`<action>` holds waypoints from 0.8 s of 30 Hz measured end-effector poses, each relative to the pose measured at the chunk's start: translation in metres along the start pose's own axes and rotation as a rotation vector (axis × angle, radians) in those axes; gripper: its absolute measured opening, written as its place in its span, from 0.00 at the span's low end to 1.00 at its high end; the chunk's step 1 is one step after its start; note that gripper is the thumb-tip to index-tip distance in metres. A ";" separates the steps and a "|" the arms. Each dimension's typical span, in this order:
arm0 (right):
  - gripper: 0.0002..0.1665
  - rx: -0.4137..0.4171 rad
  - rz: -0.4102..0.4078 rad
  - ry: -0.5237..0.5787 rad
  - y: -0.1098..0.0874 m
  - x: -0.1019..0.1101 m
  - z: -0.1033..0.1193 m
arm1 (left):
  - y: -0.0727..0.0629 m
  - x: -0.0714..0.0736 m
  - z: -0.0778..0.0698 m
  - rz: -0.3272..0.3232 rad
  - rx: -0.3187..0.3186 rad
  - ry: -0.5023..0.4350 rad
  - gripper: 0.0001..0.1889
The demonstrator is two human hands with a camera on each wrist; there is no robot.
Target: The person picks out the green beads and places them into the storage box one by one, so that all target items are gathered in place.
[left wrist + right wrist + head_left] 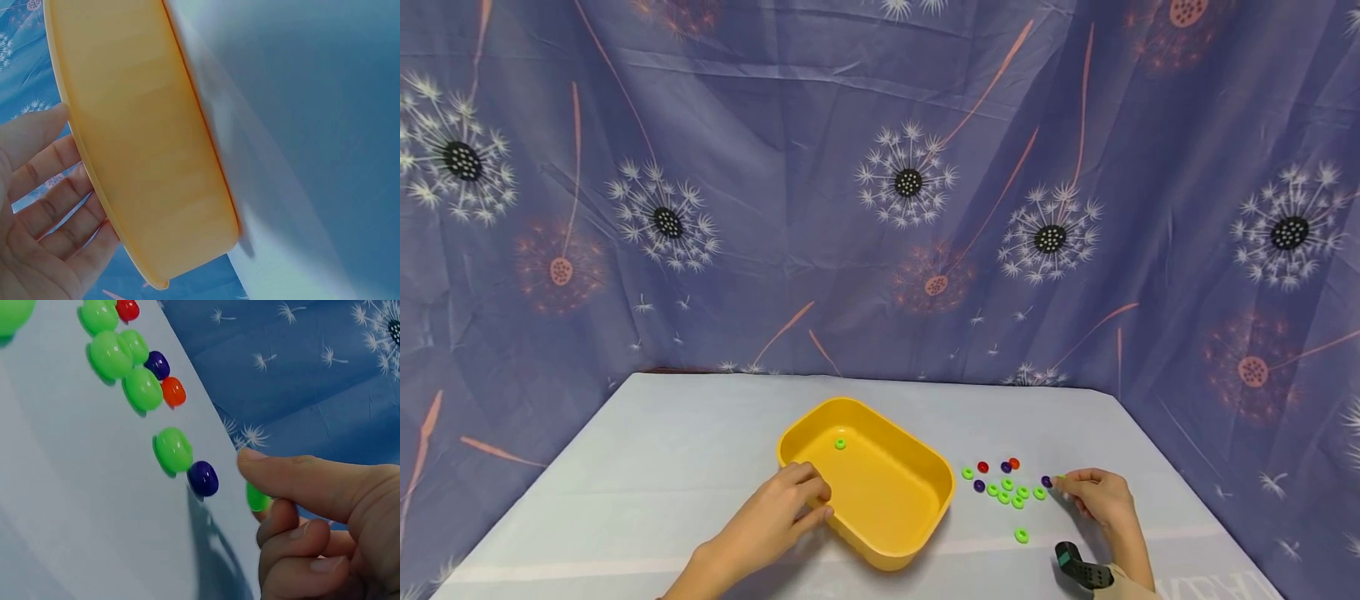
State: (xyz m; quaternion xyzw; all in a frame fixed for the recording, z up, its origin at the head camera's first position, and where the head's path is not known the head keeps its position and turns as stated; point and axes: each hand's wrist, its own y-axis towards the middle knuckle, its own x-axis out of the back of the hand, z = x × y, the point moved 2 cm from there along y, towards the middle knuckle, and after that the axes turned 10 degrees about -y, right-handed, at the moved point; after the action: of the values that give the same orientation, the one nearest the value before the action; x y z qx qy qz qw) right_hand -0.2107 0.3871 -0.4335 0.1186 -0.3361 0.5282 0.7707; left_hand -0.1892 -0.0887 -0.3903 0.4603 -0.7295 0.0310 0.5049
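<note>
A yellow tub stands on the white-covered table, with one green ring-shaped bead lying inside. My left hand holds its near-left rim, fingers bent over the edge; the fingertips are hidden behind the wall in the left wrist view. To the right of the tub, my right hand pinches a green bead between thumb and index finger, partly covered by the thumb. Close to those fingertips lie a dark purple bead and another green bead on the cloth.
Several loose beads lie between tub and right hand, mostly green, with a red bead and an orange bead among them. One green bead sits nearer the front. A blue dandelion-patterned curtain hangs behind the table.
</note>
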 end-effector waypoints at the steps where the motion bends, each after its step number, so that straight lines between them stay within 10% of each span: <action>1: 0.17 0.005 -0.010 0.001 0.000 0.000 0.001 | 0.000 0.000 0.000 0.003 0.001 0.000 0.03; 24: 0.23 0.163 -0.066 0.123 -0.001 -0.037 0.094 | -0.001 0.001 -0.001 0.021 0.012 -0.017 0.05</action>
State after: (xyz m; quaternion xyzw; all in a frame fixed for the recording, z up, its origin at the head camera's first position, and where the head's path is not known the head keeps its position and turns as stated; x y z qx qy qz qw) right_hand -0.2552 0.3090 -0.3870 0.1594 -0.2401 0.5345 0.7945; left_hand -0.1879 -0.0897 -0.3897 0.4559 -0.7383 0.0367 0.4957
